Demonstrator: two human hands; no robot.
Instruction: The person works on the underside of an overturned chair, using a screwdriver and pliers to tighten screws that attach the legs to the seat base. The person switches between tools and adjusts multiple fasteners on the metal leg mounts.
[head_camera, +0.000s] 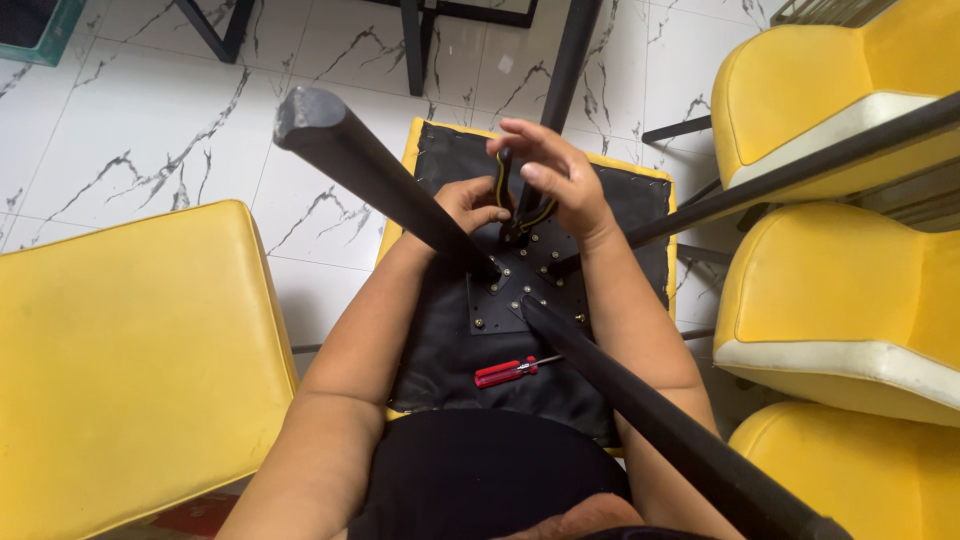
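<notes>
Upturned yellow chair (440, 340) lay on lap, legs up. Right hand (558, 180) pinched yellow-black tool (500, 185) at bracket plate (520, 280) — left hand (468, 205) curled beside front leg (380, 180). Red screwdriver (508, 372) rested on black underside, untouched.

Upturned chair (440, 330) lies underside up on the person's lap, mount plate (520, 285) at its centre, four legs (380, 180) splaying up and outward from it. Both hands sit on the plate's far side, left hand (470, 205) just left of right hand (555, 175), a tool (500, 185) between them; screwdriver (508, 372) lies on the underside nearer the person, just below the plate. Seat cushion (130, 360) left of the chair, stacked chairs (840, 300) right, floor (150, 130) behind.
</notes>
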